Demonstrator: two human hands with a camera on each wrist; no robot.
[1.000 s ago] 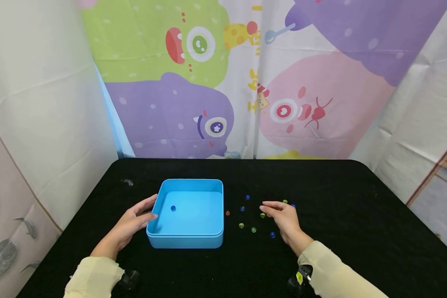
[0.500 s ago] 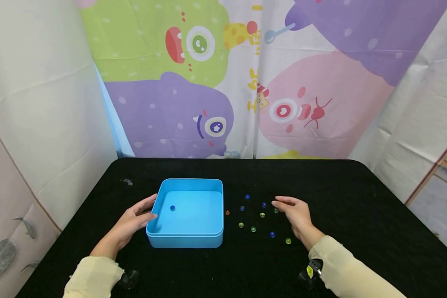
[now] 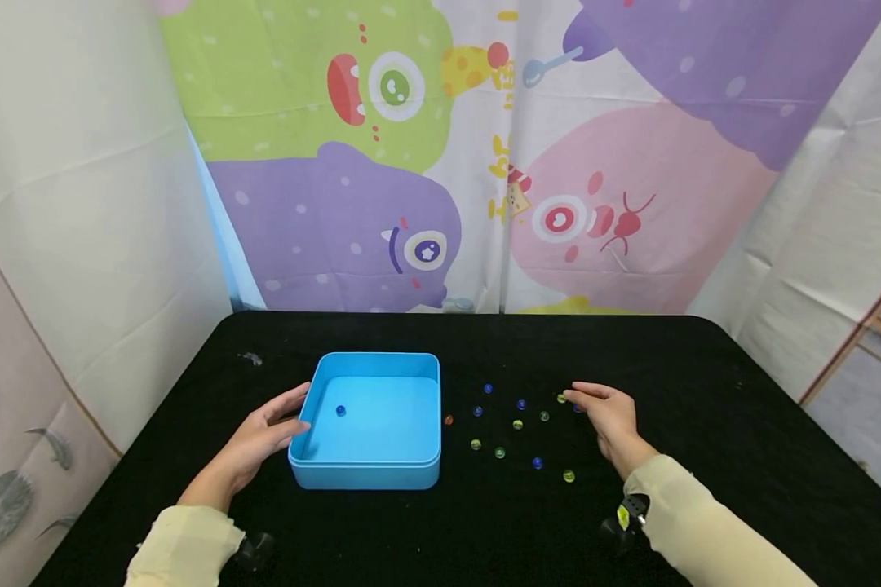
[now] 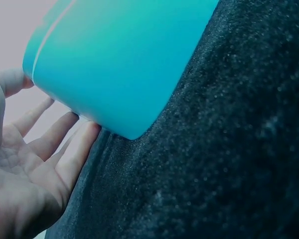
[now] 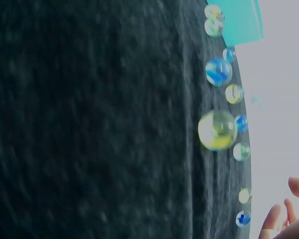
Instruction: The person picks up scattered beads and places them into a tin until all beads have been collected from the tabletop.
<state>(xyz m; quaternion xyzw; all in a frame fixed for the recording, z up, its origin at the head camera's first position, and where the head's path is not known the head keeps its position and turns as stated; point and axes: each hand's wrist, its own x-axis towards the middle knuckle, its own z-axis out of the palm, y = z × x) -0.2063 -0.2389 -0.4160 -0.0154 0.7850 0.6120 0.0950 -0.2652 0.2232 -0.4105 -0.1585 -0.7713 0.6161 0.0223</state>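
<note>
In the head view my left hand (image 3: 253,440) is at the left side of a light blue square box (image 3: 367,477). Its thumb lies at the rim, and the left wrist view has nearly straight fingers (image 4: 79,149) against the outer wall. One blue marble (image 3: 341,411) lies inside. My right hand (image 3: 613,420) hovers on the right, thumb and fingertips beside a yellow-green marble (image 3: 561,398). A blue marble (image 3: 577,409) lies partly hidden under its fingers. Those fingers stand apart from the marbles in the right wrist view, where a large yellow-green marble (image 5: 218,130) appears nearest the camera.
Several loose marbles are scattered right of the box, among them an orange one (image 3: 449,420), a green one (image 3: 500,452), a blue one (image 3: 537,463) and a yellow-green one (image 3: 568,476). Black cloth covers the table (image 3: 411,538). A cartoon curtain (image 3: 382,228) hangs behind.
My right hand has moved rightward over the marbles, uncovering several that it hid before. The left hand, the box and the marbles in view stay where they were.
</note>
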